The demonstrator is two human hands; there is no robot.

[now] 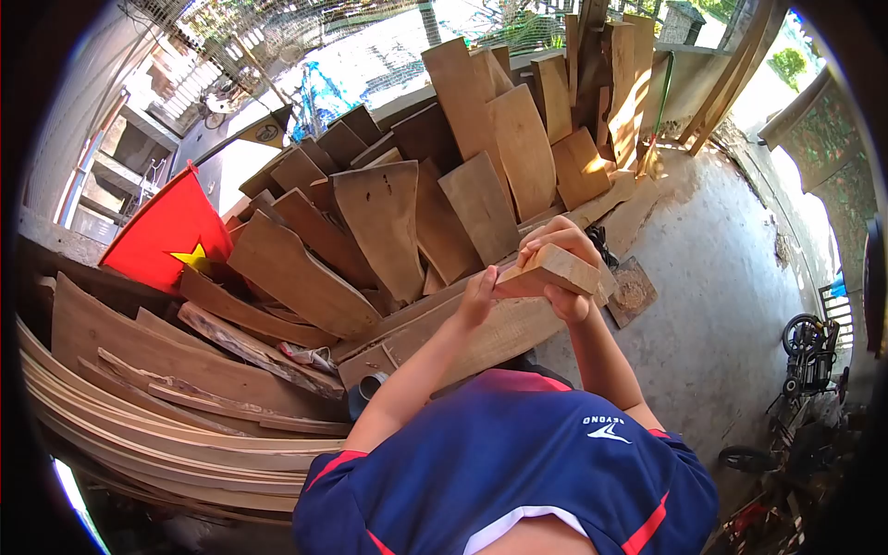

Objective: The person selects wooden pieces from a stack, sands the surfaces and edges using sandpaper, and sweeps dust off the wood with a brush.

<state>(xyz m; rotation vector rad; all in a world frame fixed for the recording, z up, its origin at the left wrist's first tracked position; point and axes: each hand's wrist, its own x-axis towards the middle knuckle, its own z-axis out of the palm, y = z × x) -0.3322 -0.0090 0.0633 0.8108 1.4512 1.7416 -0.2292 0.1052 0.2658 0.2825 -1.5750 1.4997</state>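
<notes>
A short, thick wooden block (541, 273) is held up in front of my chest, tilted, its pale cut end facing right. My right hand (572, 301) is wrapped round it, the thumb below and the fingers over the far side. At the block's left end, my left hand (478, 296) grips it, with the fingers partly hidden. Beneath both hands lies a long wooden plank (499, 338). A square piece of wood (634, 291) rests on the floor just right of the block.
Many boards (379, 222) lean against the low wall ahead. Long planks (185, 453) are stacked at the left, near a red flag (171, 240) with a yellow star. A broom (652, 157) stands at the back. On the right are the concrete floor (712, 277) and a motorbike (809, 356).
</notes>
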